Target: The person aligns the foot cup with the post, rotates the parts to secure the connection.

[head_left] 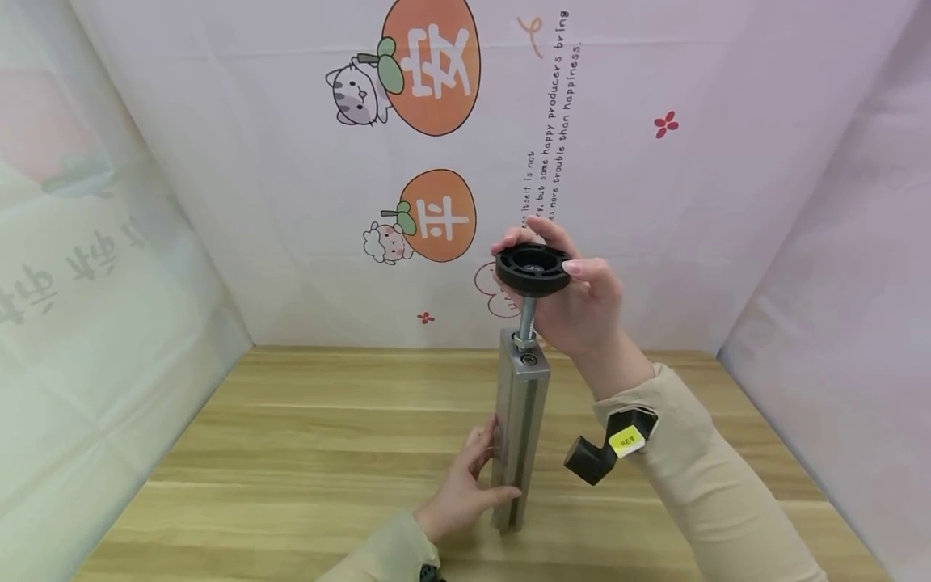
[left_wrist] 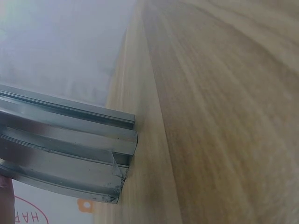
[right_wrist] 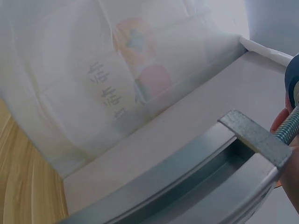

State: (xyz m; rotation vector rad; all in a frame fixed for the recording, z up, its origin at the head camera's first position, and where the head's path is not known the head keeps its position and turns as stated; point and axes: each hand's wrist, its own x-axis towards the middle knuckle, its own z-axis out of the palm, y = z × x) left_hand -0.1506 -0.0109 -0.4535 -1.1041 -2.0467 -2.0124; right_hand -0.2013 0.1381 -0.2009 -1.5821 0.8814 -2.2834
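Note:
A silver slotted aluminium profile [head_left: 518,436] stands upright on the wooden table. My left hand [head_left: 461,497] grips its lower part, thumb across the near side. Fixed to the profile's top is a metal end plate [head_left: 533,370], from which a threaded rod [head_left: 528,317] rises. At the rod's upper end sits a round black levelling foot [head_left: 534,283], held by its rim between the thumb and fingers of my right hand [head_left: 585,311]. The left wrist view shows the profile's lower end [left_wrist: 70,144] at the table; the right wrist view shows the end plate [right_wrist: 254,135] and rod thread [right_wrist: 288,126].
The wooden table [head_left: 320,453] lies beneath the profile. White printed cloth walls [head_left: 582,162] enclose the back and both sides. A black wrist device with a yellow label [head_left: 627,440] sticks out from the right sleeve.

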